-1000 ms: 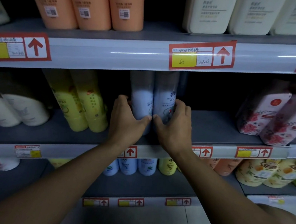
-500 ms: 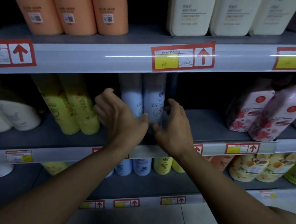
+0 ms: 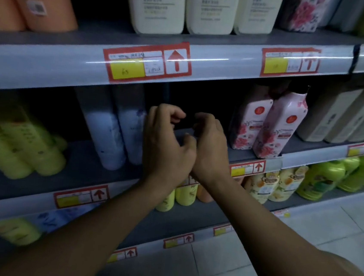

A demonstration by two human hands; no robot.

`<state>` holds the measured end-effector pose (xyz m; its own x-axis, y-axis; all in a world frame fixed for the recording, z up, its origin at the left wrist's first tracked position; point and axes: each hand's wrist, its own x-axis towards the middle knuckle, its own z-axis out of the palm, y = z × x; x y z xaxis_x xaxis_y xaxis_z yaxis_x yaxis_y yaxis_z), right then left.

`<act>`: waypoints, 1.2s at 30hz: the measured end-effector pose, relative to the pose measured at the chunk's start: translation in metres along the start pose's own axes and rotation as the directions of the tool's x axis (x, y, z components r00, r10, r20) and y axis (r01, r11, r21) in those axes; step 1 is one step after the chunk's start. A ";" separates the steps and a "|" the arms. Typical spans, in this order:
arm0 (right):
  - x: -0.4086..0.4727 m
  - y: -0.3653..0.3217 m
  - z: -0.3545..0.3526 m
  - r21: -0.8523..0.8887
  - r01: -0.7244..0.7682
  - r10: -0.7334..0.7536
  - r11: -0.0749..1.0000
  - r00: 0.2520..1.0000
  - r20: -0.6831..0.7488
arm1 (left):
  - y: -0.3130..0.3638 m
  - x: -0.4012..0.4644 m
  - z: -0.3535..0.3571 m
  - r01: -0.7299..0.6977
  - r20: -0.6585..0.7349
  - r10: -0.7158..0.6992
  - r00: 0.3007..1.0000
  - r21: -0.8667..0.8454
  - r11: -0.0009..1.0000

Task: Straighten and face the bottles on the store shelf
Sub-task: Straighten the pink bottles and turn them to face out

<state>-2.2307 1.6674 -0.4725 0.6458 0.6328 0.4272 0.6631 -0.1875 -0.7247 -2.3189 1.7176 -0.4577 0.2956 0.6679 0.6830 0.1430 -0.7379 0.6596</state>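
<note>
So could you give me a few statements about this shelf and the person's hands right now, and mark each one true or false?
1. The two pale blue bottles stand left of both hands. True.
2. The left hand grips a pale blue bottle. False: its curled fingers hold nothing, in the dark gap beside the bottles.
3. The pink floral bottles stand right of the right hand. True.
4. The cream bottles share a shelf with the pale blue ones. False: they stand one shelf higher.
5. The yellow bottles stand right of the pink ones. False: they are far left.
</note>
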 end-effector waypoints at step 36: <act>0.040 0.130 -0.094 -0.128 -0.314 0.242 0.941 0.887 -0.394 | 0.009 0.002 0.180 0.315 0.221 -0.289 0.931 -0.093 0.944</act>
<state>-2.0834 1.5976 -0.4992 0.8822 0.2201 0.4162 0.4698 -0.4708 -0.7467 -2.1464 1.6948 -0.5065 0.4424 0.8141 0.3763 0.1406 -0.4773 0.8674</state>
